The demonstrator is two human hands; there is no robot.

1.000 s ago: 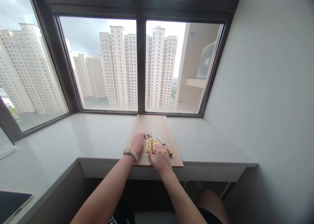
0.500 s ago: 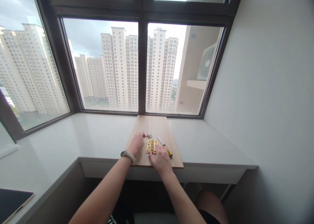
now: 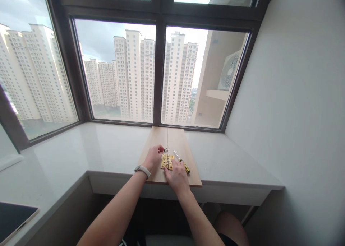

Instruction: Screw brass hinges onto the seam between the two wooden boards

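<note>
Hinge [image 3: 168, 161], toward front edge of board [image 3: 175, 138]: fingers of our right hand [image 3: 178, 176] grasp it, seemingly for steadiness. Left hand [image 3: 153, 157]: fingers curled by screws [image 3: 165, 150]; whether grasping, we cannot tell.

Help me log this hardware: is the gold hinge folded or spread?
The gold hinge is spread: its two leaves show on both sides of the central knuckle.

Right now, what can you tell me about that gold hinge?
The gold hinge looks metallic and shiny: two leaves with apparent screw holes, joined by central knuckles. It lies opened out on the pale wooden board, left of the screwdriver. The right hand partly covers and seems to touch it; left-hand contact is unclear.
</note>
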